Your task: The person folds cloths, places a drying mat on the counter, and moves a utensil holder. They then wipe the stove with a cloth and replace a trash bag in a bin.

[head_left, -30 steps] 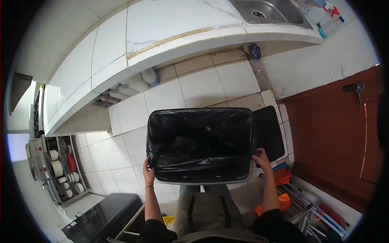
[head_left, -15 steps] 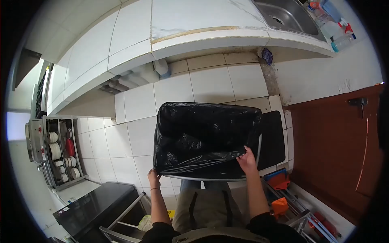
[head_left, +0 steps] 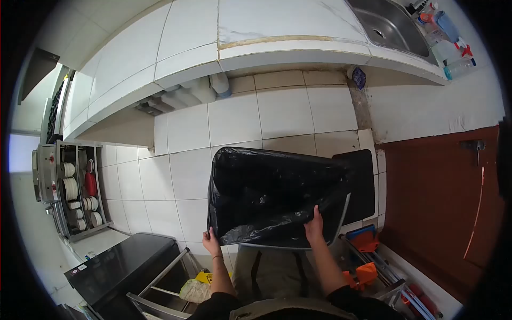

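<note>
A black bin bag [head_left: 266,197] lines a wide bin in front of my legs and covers most of its mouth. The bin's grey rim [head_left: 345,210] shows bare along the right side and part of the near side. At the near left corner, my left hand [head_left: 212,242] is closed on the bag's edge. My right hand [head_left: 314,226] pinches the bag's near edge, pulled inward from the near right corner. The bag's far left corner is draped over the rim.
A black mat [head_left: 358,184] lies right of the bin, before a brown door [head_left: 432,197]. Beyond is a tiled counter [head_left: 288,50] with a sink [head_left: 392,32]. A dish rack [head_left: 80,192] and black cabinet [head_left: 122,272] stand left. An orange dustpan [head_left: 367,274] lies at lower right.
My right hand has moved left and slightly nearer, drawing the bag's edge off the right rim. My left hand still holds the left corner. The view has shifted slightly.
</note>
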Available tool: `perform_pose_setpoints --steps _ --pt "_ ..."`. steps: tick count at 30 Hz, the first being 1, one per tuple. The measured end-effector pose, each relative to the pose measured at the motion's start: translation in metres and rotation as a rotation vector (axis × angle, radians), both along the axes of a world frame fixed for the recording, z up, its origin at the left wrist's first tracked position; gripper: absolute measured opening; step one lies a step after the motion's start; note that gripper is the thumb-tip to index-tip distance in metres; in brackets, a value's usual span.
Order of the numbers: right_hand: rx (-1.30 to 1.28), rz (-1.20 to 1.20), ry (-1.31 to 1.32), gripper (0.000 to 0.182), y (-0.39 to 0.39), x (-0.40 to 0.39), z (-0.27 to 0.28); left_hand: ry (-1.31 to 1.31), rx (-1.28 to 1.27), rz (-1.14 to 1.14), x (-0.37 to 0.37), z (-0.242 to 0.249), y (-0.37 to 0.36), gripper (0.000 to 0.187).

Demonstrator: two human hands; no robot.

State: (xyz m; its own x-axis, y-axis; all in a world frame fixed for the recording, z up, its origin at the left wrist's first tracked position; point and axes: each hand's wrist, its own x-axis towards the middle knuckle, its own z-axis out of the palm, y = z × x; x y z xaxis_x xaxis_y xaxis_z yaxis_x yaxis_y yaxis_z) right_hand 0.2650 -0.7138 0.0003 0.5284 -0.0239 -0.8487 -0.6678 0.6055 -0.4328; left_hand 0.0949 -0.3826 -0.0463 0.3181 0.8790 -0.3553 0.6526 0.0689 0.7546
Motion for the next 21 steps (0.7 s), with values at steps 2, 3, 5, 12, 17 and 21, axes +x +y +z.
perform_pose_setpoints --steps 2,3,5,12,17,21 --pt "-0.064 -0.026 -0.012 0.049 0.003 -0.013 0.005 0.004 0.1 0.082 -0.012 -0.012 -0.002 0.041" --pt "-0.067 -0.025 -0.014 0.049 0.004 -0.02 0.003 0.003 0.097 0.083 -0.014 -0.015 -0.002 0.041" --pt "0.003 -0.112 -0.067 0.059 0.004 -0.027 -0.003 0.017 0.052 0.204 -0.015 -0.021 -0.004 0.043" --pt "0.225 -0.237 0.032 0.058 -0.007 -0.025 0.01 -0.331 -0.578 0.345 -0.035 -0.044 0.003 0.043" --pt "0.027 -0.067 -0.015 0.057 -0.027 -0.048 -0.028 -0.541 -0.747 0.466 -0.034 -0.046 -0.017 0.048" --pt "-0.016 -0.01 -0.026 0.059 -0.028 -0.045 -0.018 -0.567 -0.899 0.415 -0.038 -0.051 -0.014 0.046"
